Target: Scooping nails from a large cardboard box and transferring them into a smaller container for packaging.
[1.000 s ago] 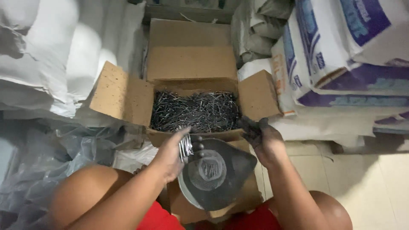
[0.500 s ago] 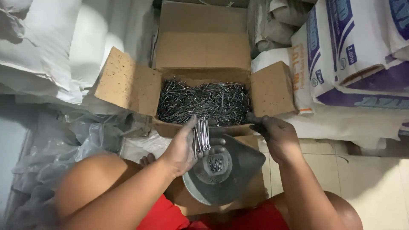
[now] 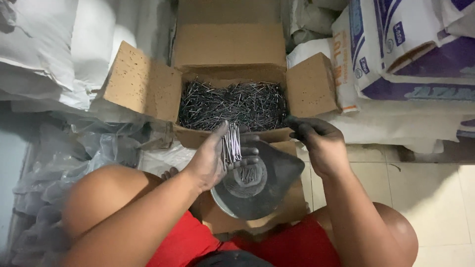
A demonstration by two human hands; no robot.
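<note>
nail handling at the open carton

the cardboard box (image 3: 232, 94), flaps spread, holds loose nails (image 3: 232, 105). just below it sits the grey metal pan (image 3: 257, 185), a few nails inside, probably set close for short transfers. the left hand (image 3: 213, 160) is clamped on a bundle of nails (image 3: 231, 144) above the pan. the right hand (image 3: 319, 143), fingers curled, rests at the box's near edge; whether it grips anything cannot be told.

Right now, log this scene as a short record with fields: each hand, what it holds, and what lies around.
left hand: grips a bundle of nails, upright, over the scoop
right hand: at the near edge of the cardboard box, fingers dark with grime; whether it holds anything cannot be told
metal scoop: on the person's lap, a few nails inside
box contents: loose nails, piled
surroundings: white sacks right, plastic sheeting left
</note>
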